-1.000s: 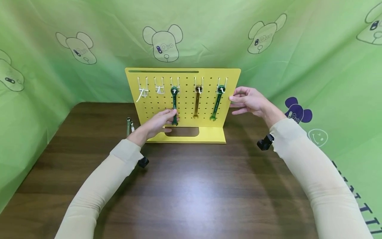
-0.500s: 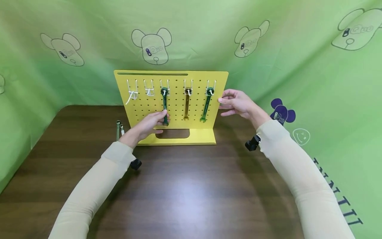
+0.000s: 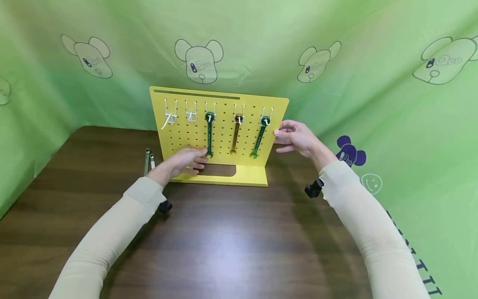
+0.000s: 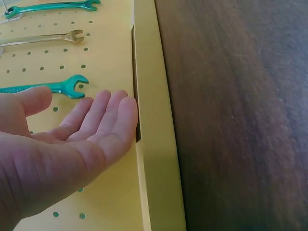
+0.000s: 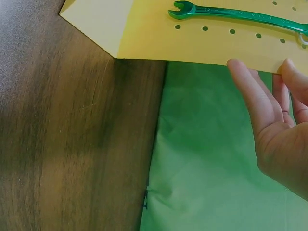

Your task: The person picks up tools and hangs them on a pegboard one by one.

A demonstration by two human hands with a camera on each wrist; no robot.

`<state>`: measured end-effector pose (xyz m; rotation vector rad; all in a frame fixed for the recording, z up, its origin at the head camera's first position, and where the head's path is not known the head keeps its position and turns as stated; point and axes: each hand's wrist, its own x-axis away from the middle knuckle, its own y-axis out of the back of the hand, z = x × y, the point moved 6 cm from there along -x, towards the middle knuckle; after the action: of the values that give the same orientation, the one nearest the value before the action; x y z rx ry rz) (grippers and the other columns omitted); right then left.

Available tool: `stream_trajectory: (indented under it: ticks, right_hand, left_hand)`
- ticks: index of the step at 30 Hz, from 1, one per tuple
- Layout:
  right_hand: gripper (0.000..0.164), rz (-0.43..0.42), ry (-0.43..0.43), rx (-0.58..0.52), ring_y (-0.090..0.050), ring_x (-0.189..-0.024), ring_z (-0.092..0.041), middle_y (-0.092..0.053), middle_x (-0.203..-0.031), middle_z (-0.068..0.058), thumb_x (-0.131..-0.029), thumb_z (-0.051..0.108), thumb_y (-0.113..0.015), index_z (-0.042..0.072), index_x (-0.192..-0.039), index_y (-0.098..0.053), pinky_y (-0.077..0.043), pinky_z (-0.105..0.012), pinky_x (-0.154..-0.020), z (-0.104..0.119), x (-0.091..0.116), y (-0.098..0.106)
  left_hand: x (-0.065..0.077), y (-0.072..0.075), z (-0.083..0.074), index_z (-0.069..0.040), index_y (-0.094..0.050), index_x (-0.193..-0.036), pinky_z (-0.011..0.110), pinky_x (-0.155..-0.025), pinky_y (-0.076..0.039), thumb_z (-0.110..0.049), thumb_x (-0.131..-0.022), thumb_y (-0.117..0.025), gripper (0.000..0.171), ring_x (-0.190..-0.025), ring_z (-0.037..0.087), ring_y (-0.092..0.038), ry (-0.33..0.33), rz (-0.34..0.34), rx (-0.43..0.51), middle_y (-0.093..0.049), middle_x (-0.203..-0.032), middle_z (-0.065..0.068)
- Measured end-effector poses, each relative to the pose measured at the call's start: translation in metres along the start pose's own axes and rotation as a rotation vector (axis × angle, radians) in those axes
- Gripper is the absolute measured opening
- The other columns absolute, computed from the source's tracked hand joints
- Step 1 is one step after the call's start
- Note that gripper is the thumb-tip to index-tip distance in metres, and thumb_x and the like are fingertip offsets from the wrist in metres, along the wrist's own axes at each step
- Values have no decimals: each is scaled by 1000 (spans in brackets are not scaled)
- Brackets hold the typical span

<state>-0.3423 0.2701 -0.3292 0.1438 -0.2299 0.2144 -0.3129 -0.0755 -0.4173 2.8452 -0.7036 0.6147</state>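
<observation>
A yellow pegboard [image 3: 220, 141] stands upright on the table. From its white hooks hang a green wrench [image 3: 209, 135] in the middle, a gold-brown wrench [image 3: 236, 136] and another green wrench [image 3: 259, 139] toward the right. My left hand [image 3: 184, 161] is by the lower end of the middle green wrench, palm up with loosely bent fingers. In the left wrist view its thumb lies close to that wrench's open jaw and nothing is gripped. My right hand [image 3: 298, 139] holds the board's right edge, thumb in front and some fingers behind.
Two white hooks [image 3: 170, 117] at the board's left carry no wrench. More wrenches [image 3: 147, 161] lie left of the board, partly hidden by my left arm. Brown wooden table [image 3: 224, 236] extends in front; a green printed cloth [image 3: 246, 50] hangs behind and at the sides.
My left hand has let go of the middle green wrench and moved slightly down and away; the wrench hangs on its hook. My right hand stays at the board's edge. The head view has shifted.
</observation>
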Motion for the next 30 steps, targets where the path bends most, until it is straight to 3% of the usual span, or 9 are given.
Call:
stream_trajectory:
  ticks: [7, 13, 16, 22, 26, 30]
  right_hand:
    - [16, -4, -13, -11, -68, -107, -30, -62, -109, -6, -100, 11, -66, 8, -110, -54, -57, -55, -88, -9, 0, -2]
    - [16, -20, -3, -11, -65, -112, -35, -60, -111, -7, -100, 11, -66, 8, -110, -54, -58, -53, -87, -7, 1, 1]
    - [15, -8, 3, -13, -64, -113, -36, -60, -109, -7, -100, 10, -66, 8, -110, -54, -58, -53, -87, -6, 1, 0]
    - [15, 13, -6, -17, -66, -110, -33, -61, -109, -7, -100, 9, -65, 8, -110, -54, -58, -52, -87, -6, -1, -5]
    - [15, 3, -3, -21, -66, -111, -33, -61, -109, -7, -100, 9, -66, 8, -110, -54, -59, -51, -85, -5, 1, 2]
    - [13, 6, 1, -12, -67, -109, -32, -61, -109, -7, -100, 10, -65, 8, -108, -54, -60, -50, -83, -4, -1, 1]
  left_hand:
    - [19, 21, 8, 1, -37, -152, 50, -108, -47, -31, -107, -53, 57, -133, 41, -48, -17, 14, -72, -43, -151, 25]
    - [49, 58, 10, 5, -37, -149, 52, -108, -46, -30, -106, -55, 58, -129, 44, -50, -66, -21, -107, -43, -147, 29]
    - [68, 81, 18, 7, -37, -148, 50, -104, -50, -30, -107, -54, 58, -119, 40, -57, -69, -51, -150, -47, -141, 30]
    - [101, 133, 44, 6, -38, -147, 39, -91, -58, -32, -105, -59, 61, -101, 22, -66, -27, -166, -190, -58, -129, 18]
    - [105, 156, 58, 5, -35, -150, 36, -87, -60, -31, -103, -63, 65, -99, 17, -68, -9, -221, -146, -63, -123, 4]
    - [109, 174, 72, 3, -31, -154, 35, -86, -61, -27, -100, -67, 72, -96, 14, -71, 20, -263, -45, -67, -112, -7]
